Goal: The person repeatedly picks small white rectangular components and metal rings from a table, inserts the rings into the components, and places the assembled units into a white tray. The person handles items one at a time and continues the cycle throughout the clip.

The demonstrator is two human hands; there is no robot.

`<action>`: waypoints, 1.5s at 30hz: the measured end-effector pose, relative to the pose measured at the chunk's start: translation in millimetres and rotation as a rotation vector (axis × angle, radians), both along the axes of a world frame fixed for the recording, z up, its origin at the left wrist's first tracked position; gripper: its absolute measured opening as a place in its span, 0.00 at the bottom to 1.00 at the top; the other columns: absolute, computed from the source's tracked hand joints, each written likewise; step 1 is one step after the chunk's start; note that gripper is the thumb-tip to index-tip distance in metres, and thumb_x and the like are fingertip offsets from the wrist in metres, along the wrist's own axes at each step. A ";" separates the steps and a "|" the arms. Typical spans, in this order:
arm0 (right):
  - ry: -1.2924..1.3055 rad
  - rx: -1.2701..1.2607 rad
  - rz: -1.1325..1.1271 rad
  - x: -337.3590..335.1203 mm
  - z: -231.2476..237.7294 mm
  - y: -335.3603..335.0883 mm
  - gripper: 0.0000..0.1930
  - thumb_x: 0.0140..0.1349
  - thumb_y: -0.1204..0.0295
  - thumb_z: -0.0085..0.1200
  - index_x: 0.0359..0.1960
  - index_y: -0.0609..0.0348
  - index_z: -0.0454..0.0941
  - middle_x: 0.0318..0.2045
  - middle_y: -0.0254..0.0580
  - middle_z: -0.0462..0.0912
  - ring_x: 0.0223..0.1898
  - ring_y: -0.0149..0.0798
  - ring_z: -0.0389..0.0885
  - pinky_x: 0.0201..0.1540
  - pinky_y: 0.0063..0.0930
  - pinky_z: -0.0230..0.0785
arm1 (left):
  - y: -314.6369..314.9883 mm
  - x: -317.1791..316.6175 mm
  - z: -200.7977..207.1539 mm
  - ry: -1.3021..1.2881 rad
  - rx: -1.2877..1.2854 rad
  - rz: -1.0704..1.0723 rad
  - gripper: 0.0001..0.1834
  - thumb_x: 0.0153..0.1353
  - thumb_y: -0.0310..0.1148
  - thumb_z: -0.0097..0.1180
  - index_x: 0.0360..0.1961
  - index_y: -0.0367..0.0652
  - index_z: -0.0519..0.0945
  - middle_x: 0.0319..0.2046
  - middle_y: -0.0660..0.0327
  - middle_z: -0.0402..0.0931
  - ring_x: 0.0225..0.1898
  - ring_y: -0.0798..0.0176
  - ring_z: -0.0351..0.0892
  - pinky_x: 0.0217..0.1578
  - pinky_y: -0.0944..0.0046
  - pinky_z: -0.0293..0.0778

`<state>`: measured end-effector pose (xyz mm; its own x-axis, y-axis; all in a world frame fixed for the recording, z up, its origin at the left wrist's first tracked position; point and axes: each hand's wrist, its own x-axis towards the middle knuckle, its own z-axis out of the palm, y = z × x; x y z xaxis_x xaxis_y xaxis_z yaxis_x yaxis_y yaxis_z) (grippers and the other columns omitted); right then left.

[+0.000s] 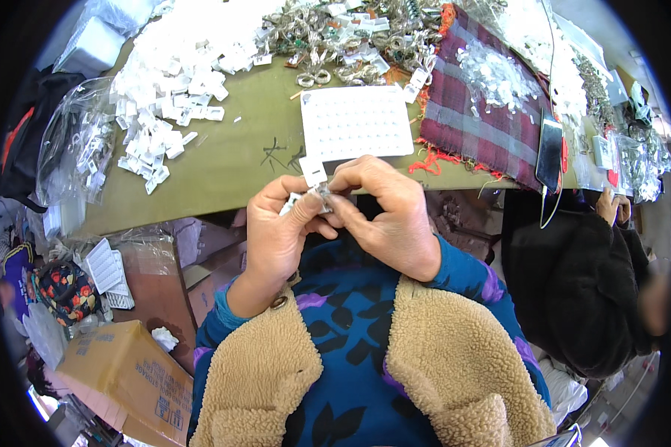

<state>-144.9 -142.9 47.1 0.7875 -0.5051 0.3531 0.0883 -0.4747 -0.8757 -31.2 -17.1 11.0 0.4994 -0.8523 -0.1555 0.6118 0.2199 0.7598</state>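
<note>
Both hands meet in front of my chest, at the near edge of the table. My left hand [274,227] is closed, its thumb and fingers pinching a small white plastic piece [313,171] that sticks up between the hands. My right hand [389,216] is closed as well, with thumb and forefinger pressed together against a small clear or silvery bit [324,195] at the white piece's lower end. The fingers partly cover this bit, so its exact kind cannot be made out. Just beyond the hands lies a white rectangular sheet [358,123] with rows of small marks.
White plastic pieces [168,93] are heaped at left on the green table [261,112]. Coiled cables [350,45] lie at the back. A plaid cloth [455,97] carries small clear pieces. A phone [549,153] with a cord lies nearer a co-worker [574,276]. A cardboard box [130,376] stands lower left.
</note>
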 end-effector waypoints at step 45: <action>0.253 -0.087 -0.492 -8.2 -21.8 -54.8 0.16 0.62 0.78 0.60 0.52 0.67 0.78 0.36 0.46 0.79 0.31 0.37 0.78 0.33 0.27 0.71 | -28.7 22.7 4.1 -0.558 0.245 0.046 0.05 0.65 0.20 0.55 0.41 0.29 0.76 0.67 0.44 0.65 0.31 0.68 0.83 0.29 0.71 0.80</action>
